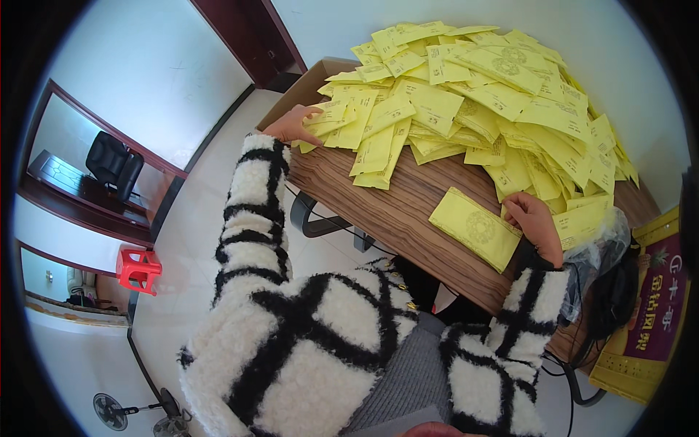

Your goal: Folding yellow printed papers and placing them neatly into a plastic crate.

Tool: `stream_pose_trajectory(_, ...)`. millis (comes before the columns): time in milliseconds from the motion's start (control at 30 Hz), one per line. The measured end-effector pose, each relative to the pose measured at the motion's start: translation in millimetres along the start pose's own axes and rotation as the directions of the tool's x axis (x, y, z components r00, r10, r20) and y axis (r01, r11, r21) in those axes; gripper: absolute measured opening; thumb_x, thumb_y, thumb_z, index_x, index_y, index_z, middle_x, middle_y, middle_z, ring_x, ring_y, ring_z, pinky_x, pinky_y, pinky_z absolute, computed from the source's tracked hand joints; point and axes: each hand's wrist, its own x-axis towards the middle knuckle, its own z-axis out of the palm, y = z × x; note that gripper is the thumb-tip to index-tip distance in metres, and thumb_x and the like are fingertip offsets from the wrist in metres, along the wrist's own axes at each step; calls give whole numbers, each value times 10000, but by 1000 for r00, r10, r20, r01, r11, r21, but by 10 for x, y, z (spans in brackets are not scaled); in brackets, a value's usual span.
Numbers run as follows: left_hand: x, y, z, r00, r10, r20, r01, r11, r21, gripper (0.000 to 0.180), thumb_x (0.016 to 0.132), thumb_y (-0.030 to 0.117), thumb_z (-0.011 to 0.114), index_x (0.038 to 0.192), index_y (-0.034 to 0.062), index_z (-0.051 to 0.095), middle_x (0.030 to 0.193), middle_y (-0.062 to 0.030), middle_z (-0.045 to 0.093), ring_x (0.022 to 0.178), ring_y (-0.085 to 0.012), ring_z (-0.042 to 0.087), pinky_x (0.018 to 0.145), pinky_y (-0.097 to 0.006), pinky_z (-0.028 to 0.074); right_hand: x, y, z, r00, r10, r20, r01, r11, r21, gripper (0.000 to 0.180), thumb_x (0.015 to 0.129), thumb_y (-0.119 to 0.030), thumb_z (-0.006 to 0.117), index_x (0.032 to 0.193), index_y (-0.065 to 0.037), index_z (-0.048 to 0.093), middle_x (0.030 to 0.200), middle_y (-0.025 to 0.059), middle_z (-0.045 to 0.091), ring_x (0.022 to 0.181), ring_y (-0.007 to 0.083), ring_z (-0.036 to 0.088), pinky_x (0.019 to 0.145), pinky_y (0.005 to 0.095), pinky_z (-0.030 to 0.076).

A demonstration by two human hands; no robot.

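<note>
A large heap of flat yellow paper packets (pixel 502 95) with dark print covers the far part of the wood-grain table (pixel 408 207). At the heap's left end, my left hand (pixel 293 125) has thumb and fingers apart around the ends of a few packets, touching them. A neat small stack of yellow packets (pixel 477 227) lies by itself near the front edge, its top one showing a round printed pattern. My right hand (pixel 535 224) is at that stack's right end, fingers curled and pressed together. What is between those fingertips is hidden.
A cardboard box (pixel 306 95) stands behind my left hand. Clear plastic bags (pixel 601 247) and a yellow-and-purple carton (pixel 644 306) are at the right. Further left are a red stool (pixel 138 269), a fan (pixel 111 411) and a black office chair (pixel 114 164).
</note>
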Motion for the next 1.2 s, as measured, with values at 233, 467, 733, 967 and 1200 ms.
stream_pose_trajectory(233,10,117,12,999,14,-48,-15,1000,-22,871,602,323,914,1350,101,526,1324,-175,502,1258,-292,463,1073,-370,356,-39,39,-35,1000,-30,-3,30,999,-20,207,957,-187,633,986,16,662,751,25,634,671,94,572,648,240,476)
stream_pose_trajectory(467,32,286,32,989,93,-115,-102,992,-75,969,569,372,925,1382,48,508,1321,-172,548,1256,-298,505,1066,-368,391,-96,-18,-80,1000,-22,-10,22,1000,-11,210,952,-191,629,973,15,658,749,28,635,668,100,569,646,242,471)
stream_pose_trajectory(733,30,790,174,975,133,-180,-135,991,2,685,744,418,794,1261,0,625,1201,-196,630,1134,-312,586,965,-372,455,-23,42,-164,998,-63,17,63,998,-3,230,951,-206,626,959,22,656,748,30,641,675,105,585,636,251,479)
stream_pose_trajectory(967,-127,1166,48,839,139,-526,-96,990,107,334,906,308,662,1105,41,691,917,-143,698,866,-269,658,777,-365,499,4,80,-227,997,-75,12,75,997,-5,234,950,-207,626,948,24,658,752,35,647,674,107,594,636,254,485)
stream_pose_trajectory(1200,-196,1783,-59,831,18,-556,-455,597,-660,258,962,186,657,1124,-15,673,1066,-35,719,949,-65,640,820,-242,509,-32,159,-272,998,-64,-16,64,998,-21,240,947,-210,624,926,26,659,733,40,648,645,110,593,614,259,485)
